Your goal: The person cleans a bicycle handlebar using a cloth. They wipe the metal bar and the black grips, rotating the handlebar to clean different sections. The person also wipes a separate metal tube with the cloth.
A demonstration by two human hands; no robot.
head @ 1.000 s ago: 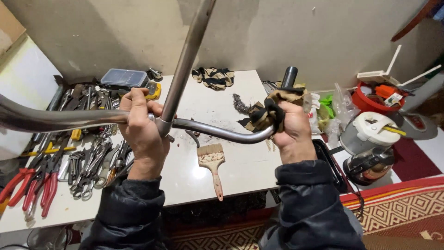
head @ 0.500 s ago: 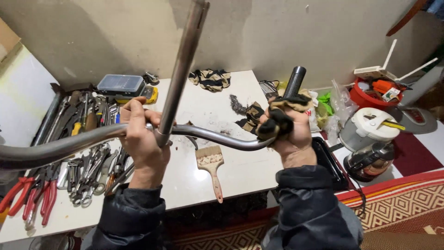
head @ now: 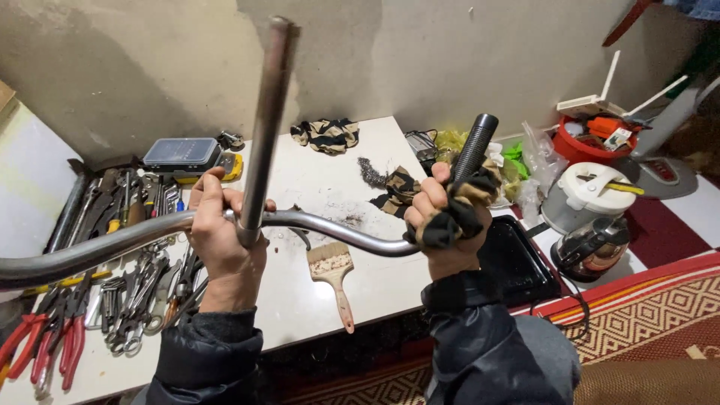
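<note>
- A grey metal handlebar (head: 330,229) is held up above the white table (head: 375,285), crossing the view from the left edge to the right grip.
- The bar is curved: a long sweep runs to the left, and the right end bends upward into a black ribbed grip (head: 474,146).
- A straight grey stem (head: 264,127) is joined to the bar's middle and rises toward the wall; the surface looks dull and smudged.
- The left hand (head: 221,240) is wrapped tightly around the bar at the stem joint, fingers closed over it.
- The right hand (head: 442,225) is clenched around the bend below the grip, with a black and tan rag (head: 454,214) pressed between palm and metal.
- A paintbrush (head: 334,281) lies on the table beneath the bar, bristles away from the person.
- Pliers and wrenches (head: 112,300) are spread over the table's left part.
- A black tray (head: 517,266) sits at the right edge, just beside the right hand.
- A second rag (head: 326,135) is seen near the wall.
</note>
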